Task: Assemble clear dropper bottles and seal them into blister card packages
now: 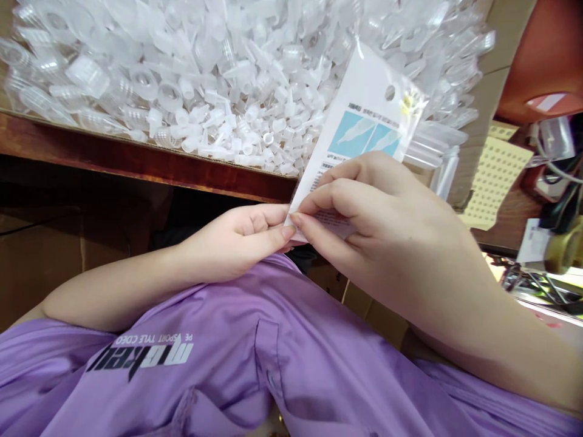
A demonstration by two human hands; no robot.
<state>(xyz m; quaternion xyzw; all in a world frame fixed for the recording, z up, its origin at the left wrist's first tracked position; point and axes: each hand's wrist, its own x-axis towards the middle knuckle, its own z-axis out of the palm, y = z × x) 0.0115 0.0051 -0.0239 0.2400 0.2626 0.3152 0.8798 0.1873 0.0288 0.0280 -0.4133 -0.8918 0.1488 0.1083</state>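
A clear plastic packet with a printed white card (334,136) inside is held tilted in front of me. The card shows blue pictures of a nozzle, and a hang hole is near its top. My left hand (248,233) pinches the packet's lower corner between thumb and fingers. Right beside it, my right hand (364,206) is closed at the same lower edge, its thumb and fingertip pressed together there. The right hand covers the lower part of the card. Behind the packet lies a heap of translucent plastic caps and nozzles (237,85).
The heap fills a cardboard box (494,48) on a dark red wooden table (150,176). To the right lie clear zip bags (430,152), a yellow sheet of round stickers (492,176), an orange-red object (546,67) and a tape roll (565,252).
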